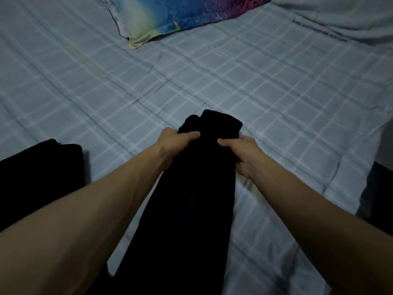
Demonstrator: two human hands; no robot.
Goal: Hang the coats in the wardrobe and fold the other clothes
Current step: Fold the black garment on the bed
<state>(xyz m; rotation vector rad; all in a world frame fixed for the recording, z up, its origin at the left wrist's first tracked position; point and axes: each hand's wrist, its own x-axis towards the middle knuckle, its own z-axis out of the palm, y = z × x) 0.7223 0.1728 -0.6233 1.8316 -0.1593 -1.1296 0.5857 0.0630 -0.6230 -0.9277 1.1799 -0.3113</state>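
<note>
Hands on a long black garment [191,188] that lies lengthwise on the bed [276,92], running from the near edge out toward the middle. Left hand [176,141] grips the garment's left side near its far end, thumb lying across the top of the fabric, the other fingers tucked under and out of sight. Right hand [242,154] grips the right side at abt the same level, thumb on top too, its fingers curled round the edge. Far end of the garment sits just past both hands, bunched in two thick lumps (too dark to tell if it's a fold or a waistband). Exact type of clothing can't be made out, maybe trousers.

Second black garment [40,173] lies flat on the bed at left, beside the left forearm, apart from the held one. Bed carries a pale blue sheet w/ a white and grey check pattern. Pillow [170,15] w/ blue, yellow-green and magenta print sits at the far top, well apart from the hands. White blanket [340,15] w/ a dark line of print lies crumpled at top right. Light is dim.
</note>
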